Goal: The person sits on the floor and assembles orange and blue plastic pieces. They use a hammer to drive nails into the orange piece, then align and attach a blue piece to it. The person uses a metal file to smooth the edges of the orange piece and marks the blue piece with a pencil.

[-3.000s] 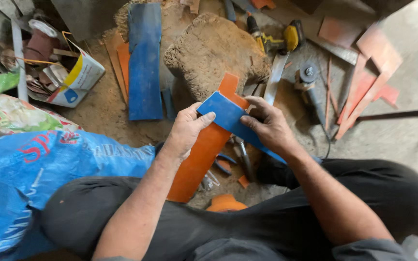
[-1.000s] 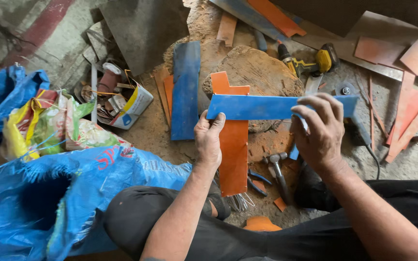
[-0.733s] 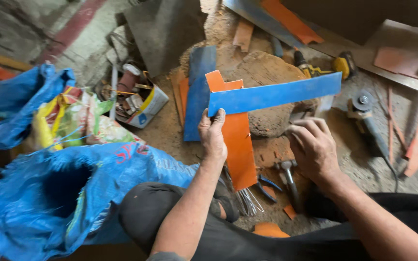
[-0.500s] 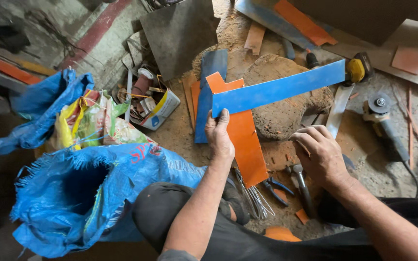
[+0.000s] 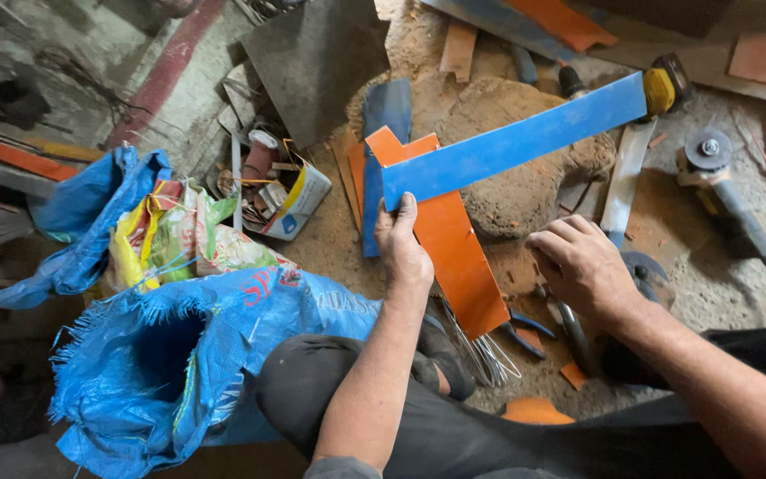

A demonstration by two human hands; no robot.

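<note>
My left hand [image 5: 403, 248] grips the near end of a long blue strip [image 5: 516, 142], and an orange strip [image 5: 449, 239] lies crossed under it in the same grip. The blue strip reaches up and to the right over a rough stone block [image 5: 525, 151]. My right hand [image 5: 582, 266] is off the strips, fingers curled, hovering low over the ground near blue-handled pliers [image 5: 525, 324] and a bundle of thin wires [image 5: 480, 341]. It holds nothing that I can make out.
An open blue woven sack [image 5: 161, 355] lies at my left knee. A second blue strip [image 5: 381, 160] rests on the ground. A box of odds and ends [image 5: 290, 191], an angle grinder [image 5: 715, 168], a yellow-headed tool [image 5: 662, 84] and orange offcuts lie around.
My right hand let go of the blue strip and dropped toward the ground. My left hand alone now holds both strips, and the view has swung left toward the sack.
</note>
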